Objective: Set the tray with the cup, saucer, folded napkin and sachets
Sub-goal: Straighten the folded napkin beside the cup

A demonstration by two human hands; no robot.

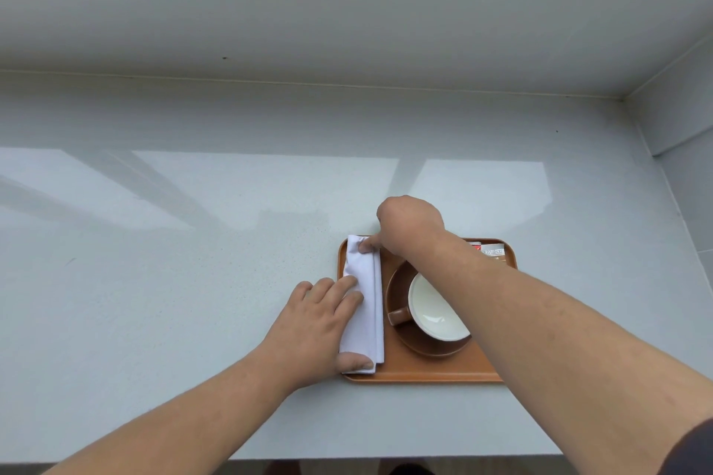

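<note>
Pale grey worktop (193, 281), smooth w/ faint speckle, glossy enough to throw window glare; otherwise bare apart from the tray (424, 372) near the front edge, right of centre. Tray: orange-brown, matte, rounded corners, low raised rim.

Looks nearly done, judging by layout: all four items on the tray. Left to do, probably: squaring the napkin only.

Saucer (397, 281): dark brown, round, shallow, glazed; sits mid-tray. Cup (432, 305): brown outside, glossy white inside, empty, wide bowl shape, stubby handle pointing toward the napkin; stands on the saucer, partly hidden by the right forearm.

Folded napkin (366, 293): white cloth or paper, cannot tell which; long narrow rectangle w/ soft layered folds, lying along the tray's left side, overhanging the left rim, just beside the saucer.

Sachets (492, 251): small flat paper packets at the far right corner, one w/ brown print, one w/ red; count unclear, partly covered by the arm.

Left hand (324, 328): flat, fingers spread, pressing the napkin's near half, thumb at its near end; not gripping. Right hand (409, 224): curled over, fingertips pinching or pressing the napkin's far corner; which of the two, cannot tell
</note>
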